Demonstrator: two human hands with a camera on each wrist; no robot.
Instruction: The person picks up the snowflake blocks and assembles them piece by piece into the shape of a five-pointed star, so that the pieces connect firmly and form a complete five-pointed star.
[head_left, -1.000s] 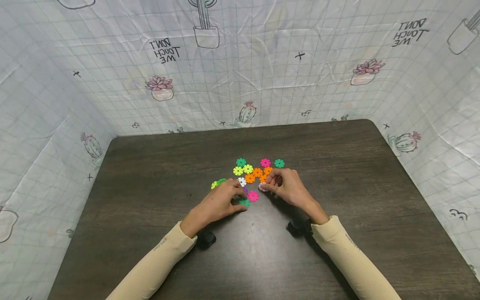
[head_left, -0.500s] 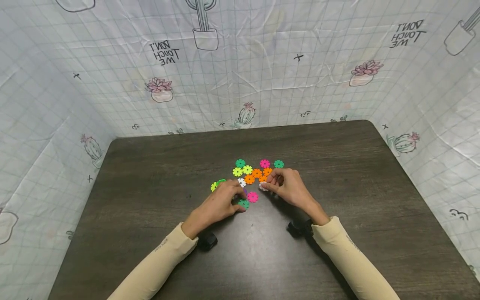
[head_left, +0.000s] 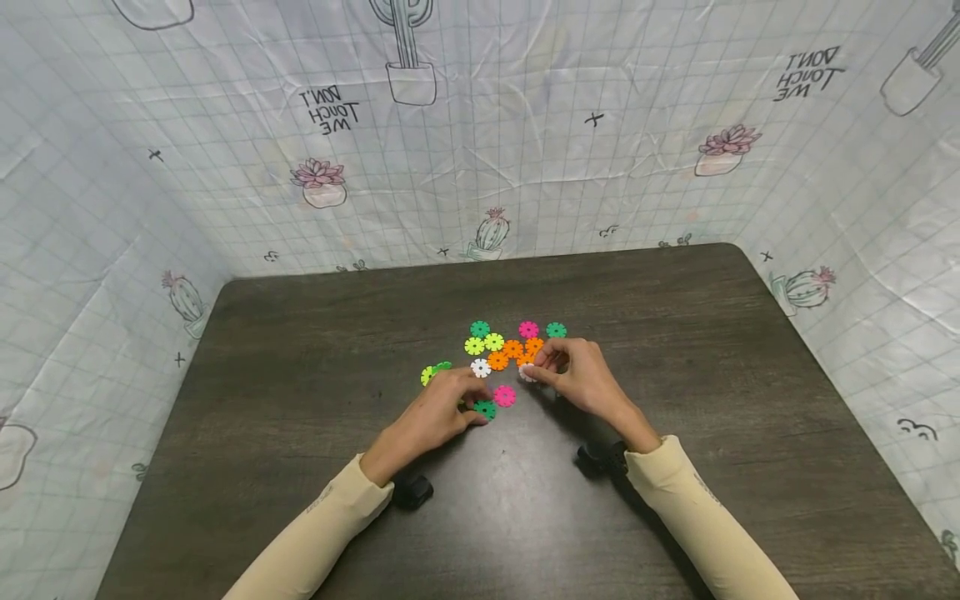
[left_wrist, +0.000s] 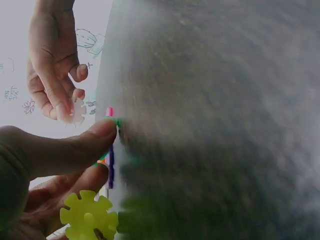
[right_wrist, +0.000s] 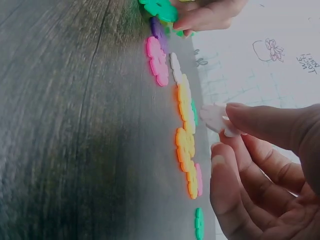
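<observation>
My left hand pinches a dark green notched disc between thumb and fingers, low over the table. In the right wrist view this disc is tilted at the fingertips. A purple disc lies close by, mostly covered by the left fingers in the head view. Near the same hand, a yellow disc faces the left wrist camera; what supports it is hidden. My right hand holds a whitish translucent disc between thumb and fingertips, raised just off the tabletop.
Between the hands lie a pink disc and a white disc. Several orange discs sit beyond, with yellow ones to their left. Another pink disc and a green disc lie farther back on the dark table.
The left hand has shifted slightly left and toward me with the green disc, uncovering more of the white disc. The right hand stays nearly still with its disc. The head view has tilted slightly.
</observation>
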